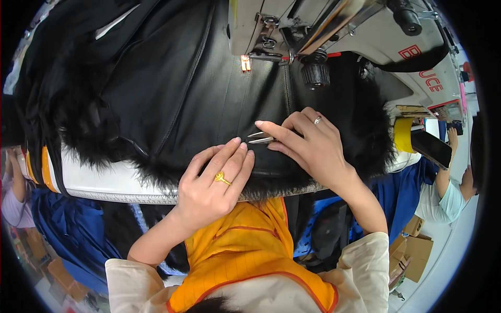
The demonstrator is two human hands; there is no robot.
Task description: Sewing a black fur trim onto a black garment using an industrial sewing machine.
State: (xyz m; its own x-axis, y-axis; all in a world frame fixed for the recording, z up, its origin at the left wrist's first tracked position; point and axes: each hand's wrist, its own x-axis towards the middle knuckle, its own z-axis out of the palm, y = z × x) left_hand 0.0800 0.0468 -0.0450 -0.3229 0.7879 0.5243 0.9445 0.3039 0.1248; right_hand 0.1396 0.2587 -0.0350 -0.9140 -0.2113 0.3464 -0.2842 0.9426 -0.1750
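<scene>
A black leather-like garment with fur trim (180, 104) lies spread over the white table, with stitched seams running along it. My left hand (214, 180) rests on it with its fingers stretched out and flat, a yellow ring on one finger. Between thumb and fingers, my right hand (308, 146) grips small silvery thread snips (259, 138). Their two pointed blades stand apart, close to the left fingertips and just over the garment. The handle is hidden inside the right hand. Whether a thread lies between the blades is too small to tell.
Beyond my hands stands a sewing machine (355, 31), its lit needle area (246, 63) over the garment. A ruler strip (151, 196) runs along the table's near edge. At the right are a yellow tape roll (402, 134) and a phone (432, 148). Other people sit at both sides.
</scene>
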